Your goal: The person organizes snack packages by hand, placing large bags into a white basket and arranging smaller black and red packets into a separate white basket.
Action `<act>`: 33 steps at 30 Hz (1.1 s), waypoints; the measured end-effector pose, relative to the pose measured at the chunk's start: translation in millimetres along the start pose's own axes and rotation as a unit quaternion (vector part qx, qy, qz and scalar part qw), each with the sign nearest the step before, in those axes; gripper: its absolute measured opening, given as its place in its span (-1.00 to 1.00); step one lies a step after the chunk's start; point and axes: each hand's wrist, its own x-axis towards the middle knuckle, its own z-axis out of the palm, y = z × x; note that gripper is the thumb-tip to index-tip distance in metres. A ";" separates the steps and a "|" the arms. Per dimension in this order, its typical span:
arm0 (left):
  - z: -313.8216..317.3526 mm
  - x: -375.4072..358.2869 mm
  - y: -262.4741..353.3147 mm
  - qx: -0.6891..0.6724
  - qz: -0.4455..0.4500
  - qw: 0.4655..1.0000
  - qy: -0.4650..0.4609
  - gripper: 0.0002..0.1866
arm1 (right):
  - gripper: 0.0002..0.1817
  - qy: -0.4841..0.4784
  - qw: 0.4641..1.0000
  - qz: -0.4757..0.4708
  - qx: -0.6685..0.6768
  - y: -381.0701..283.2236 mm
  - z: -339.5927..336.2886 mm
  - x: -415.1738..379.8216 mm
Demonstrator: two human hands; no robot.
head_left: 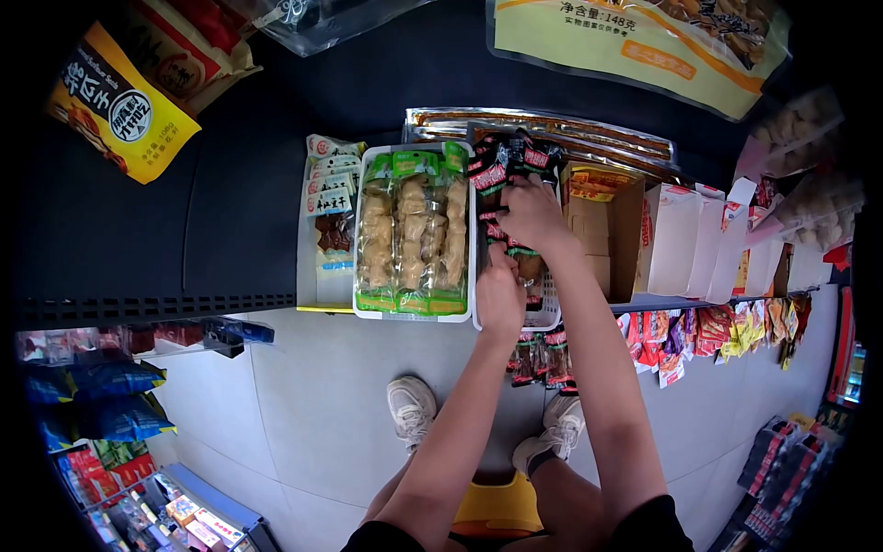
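Note:
A white basket [543,324] on the shelf holds several black-and-red snack packets [492,175] with dark brown contents. My right hand [533,213] reaches over the basket's upper half, its fingers bent and closed on a packet. Lower down, nearer the basket's front, my left hand [503,290] is closed among the packets, and its palm hides what the fingers grip. Directly to the left stands a second white basket [414,316], filled with green-ended clear packs [414,230] of pale brown, knobbly food.
White-and-blue packets [333,193] fill a box at far left. Open cardboard boxes [598,221] line the right side. Long flat silver packs [589,133] lie behind. Large bags [644,46] hang overhead. Colourful packets [717,331] hang below the shelf edge. A yellow stool [497,506] is beneath me.

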 end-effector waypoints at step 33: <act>19.6 25.1 -10.8 -0.264 -0.037 0.961 0.067 -0.76 | -0.82 0.052 0.997 -0.048 -0.022 22.4 -37.7 -13.9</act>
